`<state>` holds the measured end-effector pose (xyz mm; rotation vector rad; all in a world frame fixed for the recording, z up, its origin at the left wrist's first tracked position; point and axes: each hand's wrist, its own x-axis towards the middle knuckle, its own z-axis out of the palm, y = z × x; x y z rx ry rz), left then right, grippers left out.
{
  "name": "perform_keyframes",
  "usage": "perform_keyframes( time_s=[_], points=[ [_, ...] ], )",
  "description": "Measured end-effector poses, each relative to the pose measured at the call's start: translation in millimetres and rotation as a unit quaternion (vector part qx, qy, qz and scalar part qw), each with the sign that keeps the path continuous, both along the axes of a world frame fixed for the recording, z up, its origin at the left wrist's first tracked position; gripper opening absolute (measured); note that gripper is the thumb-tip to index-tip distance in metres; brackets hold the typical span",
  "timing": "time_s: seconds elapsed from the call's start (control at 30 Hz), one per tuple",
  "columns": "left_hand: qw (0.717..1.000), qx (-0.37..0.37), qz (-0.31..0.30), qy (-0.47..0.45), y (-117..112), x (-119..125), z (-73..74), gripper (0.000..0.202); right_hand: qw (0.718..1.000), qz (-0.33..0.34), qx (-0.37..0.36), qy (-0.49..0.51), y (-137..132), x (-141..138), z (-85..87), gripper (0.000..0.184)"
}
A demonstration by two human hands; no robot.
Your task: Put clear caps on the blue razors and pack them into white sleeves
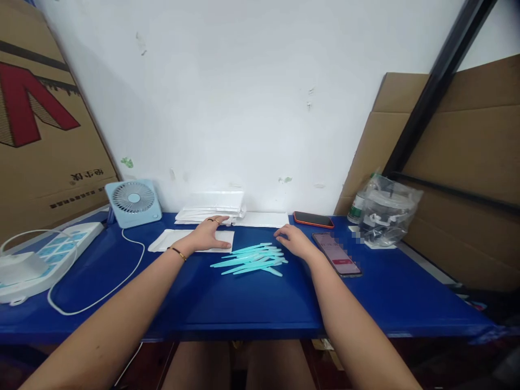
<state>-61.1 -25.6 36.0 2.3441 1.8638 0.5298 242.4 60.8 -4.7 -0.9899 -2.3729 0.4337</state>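
A loose pile of several thin light-blue plastic sticks (pixel 252 258) lies on the blue table (pixel 244 303). My left hand (pixel 209 234) rests flat, fingers stretched out, on a white flat packet (pixel 168 240) left of the pile. My right hand (pixel 293 239) lies palm down just right of the sticks, fingers loosely spread and touching the table near the pile's far end. Neither hand holds anything. A gold bangle sits on my left wrist and rings on its fingers.
A stack of white packets (pixel 213 211) lies against the wall. Two phones (pixel 336 253) (pixel 313 219) lie to the right, beside a clear bag (pixel 385 208) and a bottle. A small fan (pixel 132 202), its cable and a power strip (pixel 44 260) sit at left. Cardboard flanks both sides.
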Motion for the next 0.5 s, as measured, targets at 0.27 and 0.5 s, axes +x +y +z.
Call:
perform_keyframes(
  time_s=[0.27, 0.5],
  points=[
    [0.997, -0.05, -0.05, 0.017, 23.8, 54.6, -20.8, 0.026, 0.994, 0.047, -0.091, -0.03, 24.3, -22.1, -1.3, 0.015],
    [0.995, -0.086, -0.045, -0.005, 33.8, 46.8, -34.4, 0.018, 0.979, 0.116, -0.167, -0.033, 25.7, -24.1, -9.0, 0.016]
  ],
)
